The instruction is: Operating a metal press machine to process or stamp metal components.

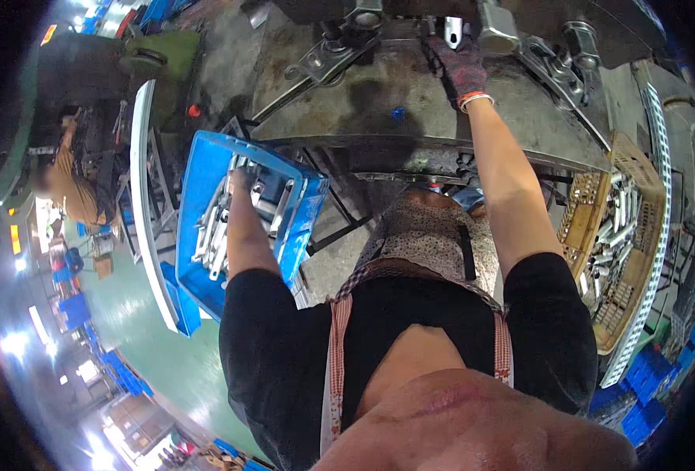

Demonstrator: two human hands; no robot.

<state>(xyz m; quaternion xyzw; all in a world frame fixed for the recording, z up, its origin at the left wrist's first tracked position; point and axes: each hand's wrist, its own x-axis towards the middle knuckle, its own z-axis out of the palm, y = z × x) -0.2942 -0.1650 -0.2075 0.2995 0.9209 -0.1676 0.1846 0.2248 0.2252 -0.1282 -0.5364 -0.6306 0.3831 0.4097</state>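
My right hand (pixel 459 71), in a dark red and grey glove, reaches to the far side of the metal worktable. Its fingers are closed around a shiny metal piece (pixel 453 30) with a rounded end and a dark slot, beneath the machine. To the left, my left hand (pixel 240 180) is down in a blue plastic crate (pixel 189 212), touching or just over a heap of long silver metal pieces (pixel 215 235). Some of these have a hole at the end. The fingers of my left hand are too small and hidden among the pieces to make out.
Clamp-like metal fixtures (pixel 338 59) flank the machine on the steel table (pixel 308 102). A yellowish basket (pixel 650 259) full of metal pieces stands at right, beside a perforated white rail (pixel 654 157). A white panel (pixel 143 188) edges the crate's left. Another person (pixel 80 184) works at far left.
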